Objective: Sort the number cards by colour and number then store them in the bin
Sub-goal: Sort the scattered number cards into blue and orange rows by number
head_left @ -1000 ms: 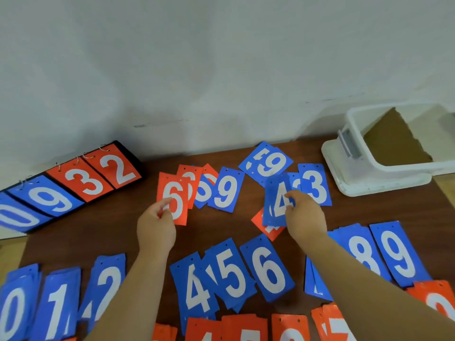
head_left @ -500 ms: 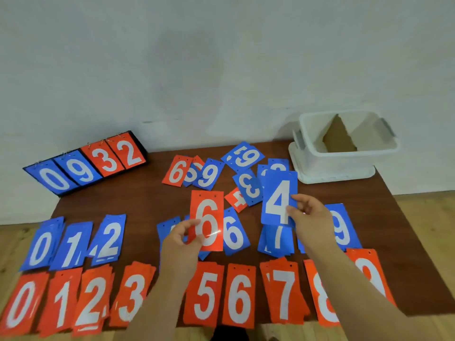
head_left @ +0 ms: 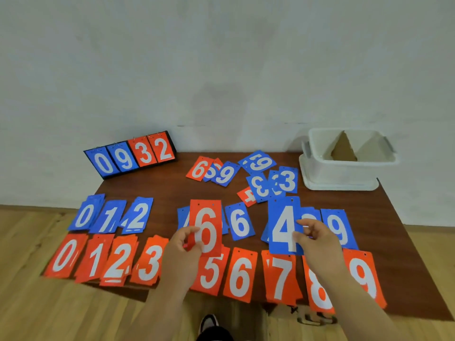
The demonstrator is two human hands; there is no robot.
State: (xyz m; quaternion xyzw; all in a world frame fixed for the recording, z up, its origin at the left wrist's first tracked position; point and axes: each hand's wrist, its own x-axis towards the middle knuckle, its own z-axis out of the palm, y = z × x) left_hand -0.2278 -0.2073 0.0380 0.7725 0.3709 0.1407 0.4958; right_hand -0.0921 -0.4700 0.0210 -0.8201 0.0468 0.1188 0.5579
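- The left hand (head_left: 183,244) pinches a red 6 card (head_left: 206,225) near its lower left corner and holds it upright, facing the viewer, above the table (head_left: 170,193).
- The right hand (head_left: 317,238) grips a blue 4 card (head_left: 283,225) by its right edge between thumb and fingers. This card is also raised and faces the viewer.
- Under both hands, a row of red piles (head_left: 240,274) runs along the near edge of the dark wooden table. From left to right they read 0, 1, 2, 3, then 5, 6, 7, 8, 9. The left wrist covers the spot between 3 and 5.
- Behind that row on the left sit the blue piles (head_left: 108,217), marked 0, 1 and 2.
- A blue 6 (head_left: 240,221) lies flat between the two held cards, and a blue 9 (head_left: 341,227) lies just right of the right hand.
- Further back is a loose heap (head_left: 261,185) of overlapping red and blue cards, showing 6s, 9s and 3s.
- A white plastic bin (head_left: 344,173) stands at the far right corner, with cardboard pieces inside.
- A black flip scoreboard (head_left: 133,157) at the far left corner reads 0 9 3 2.
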